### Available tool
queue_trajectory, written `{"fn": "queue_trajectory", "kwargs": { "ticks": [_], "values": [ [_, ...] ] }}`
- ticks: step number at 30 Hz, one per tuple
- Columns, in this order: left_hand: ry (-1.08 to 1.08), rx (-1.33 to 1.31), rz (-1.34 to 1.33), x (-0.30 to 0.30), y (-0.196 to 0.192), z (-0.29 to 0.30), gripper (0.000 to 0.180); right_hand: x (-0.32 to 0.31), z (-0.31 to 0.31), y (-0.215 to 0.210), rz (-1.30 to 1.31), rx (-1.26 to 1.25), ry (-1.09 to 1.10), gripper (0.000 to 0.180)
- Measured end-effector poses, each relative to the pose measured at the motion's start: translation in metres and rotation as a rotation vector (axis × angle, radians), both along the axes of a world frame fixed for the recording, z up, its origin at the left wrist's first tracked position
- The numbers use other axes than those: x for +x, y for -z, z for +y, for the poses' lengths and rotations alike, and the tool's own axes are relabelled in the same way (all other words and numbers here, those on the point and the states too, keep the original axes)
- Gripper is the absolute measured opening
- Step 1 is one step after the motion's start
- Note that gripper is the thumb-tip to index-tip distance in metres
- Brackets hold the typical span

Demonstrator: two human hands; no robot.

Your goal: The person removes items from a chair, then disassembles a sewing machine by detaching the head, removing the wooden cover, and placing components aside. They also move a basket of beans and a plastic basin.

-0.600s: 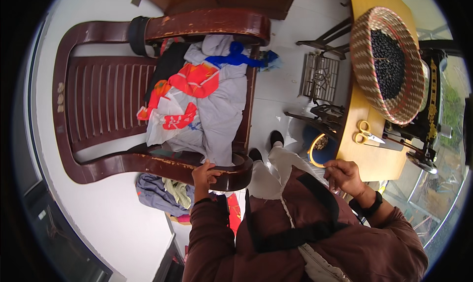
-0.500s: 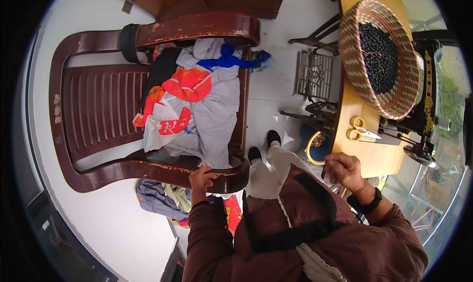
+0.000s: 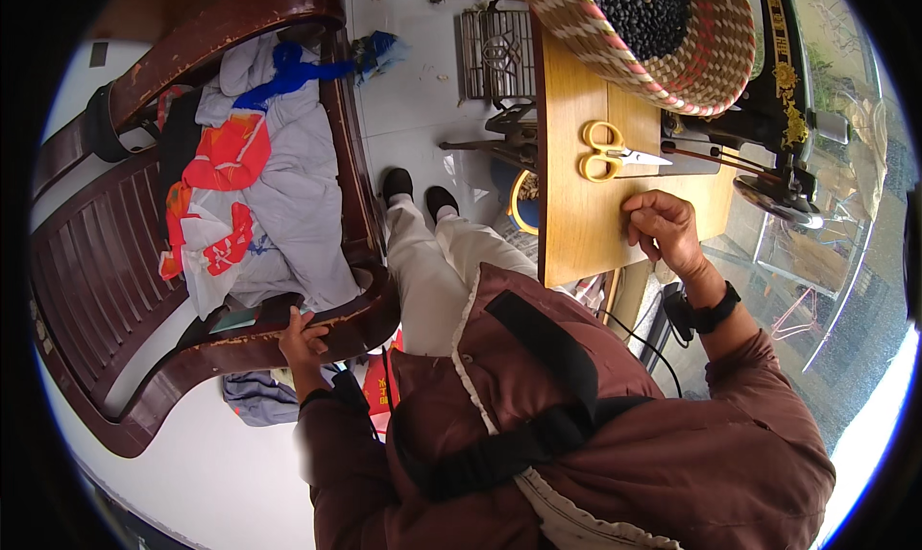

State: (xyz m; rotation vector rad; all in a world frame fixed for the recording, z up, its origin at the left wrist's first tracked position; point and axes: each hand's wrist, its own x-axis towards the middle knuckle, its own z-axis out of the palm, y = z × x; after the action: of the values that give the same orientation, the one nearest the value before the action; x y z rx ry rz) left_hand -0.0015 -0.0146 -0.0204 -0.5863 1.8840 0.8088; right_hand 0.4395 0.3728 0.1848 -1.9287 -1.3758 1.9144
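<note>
My left hand rests on the near armrest of a dark brown wooden chair, fingers apart and holding nothing visible. Over the near part of the wooden table, my right hand has its fingers curled together. Whatever is between those fingertips, if anything, is too small to make out. Yellow-handled scissors lie on the tabletop beyond the right hand, blades pointing right. Farther off, a woven basket holds many small black beans.
A grey cloth, a red-and-white plastic bag and a blue cloth lie on the chair seat. A black sewing machine stands at the table's right. Below the table's left edge is a blue bucket. Clothes lie beside the chair.
The view has swung rightward, so the chair sits farther left. My right hand has moved from beside the table edge to above the tabletop. The left hand stays at the armrest.
</note>
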Motion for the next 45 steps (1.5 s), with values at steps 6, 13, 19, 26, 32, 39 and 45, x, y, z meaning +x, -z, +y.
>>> {"fn": "queue_trajectory", "kwargs": {
  "ticks": [6, 13, 19, 26, 32, 39, 45],
  "values": [
    [-0.006, -0.005, -0.013, -0.002, -0.003, 0.000, 0.067, 0.000, 0.006, 0.005, -0.016, -0.033, -0.028, 0.011],
    [-0.021, 0.013, -0.026, -0.001, -0.007, 0.004, 0.071, -0.005, 0.014, 0.001, 0.035, -0.120, -0.029, 0.012],
    [-0.024, -0.002, -0.008, 0.001, -0.011, 0.008, 0.069, -0.006, 0.015, 0.000, 0.033, -0.132, -0.021, 0.011],
    [-0.043, 0.019, 0.008, 0.002, -0.011, 0.008, 0.070, -0.007, 0.013, 0.001, 0.049, -0.137, 0.022, 0.010],
    [-0.047, 0.019, -0.023, -0.001, -0.011, 0.006, 0.073, -0.006, 0.015, 0.002, 0.019, -0.163, 0.031, 0.010],
    [-0.128, -0.075, -0.142, -0.008, -0.009, 0.014, 0.072, -0.007, 0.022, 0.001, 0.024, -0.246, 0.060, 0.011],
    [0.426, -0.241, -0.365, -0.047, 0.015, 0.065, 0.049, -0.008, 0.026, 0.000, 0.026, -0.281, 0.087, 0.010]
  ]
}}
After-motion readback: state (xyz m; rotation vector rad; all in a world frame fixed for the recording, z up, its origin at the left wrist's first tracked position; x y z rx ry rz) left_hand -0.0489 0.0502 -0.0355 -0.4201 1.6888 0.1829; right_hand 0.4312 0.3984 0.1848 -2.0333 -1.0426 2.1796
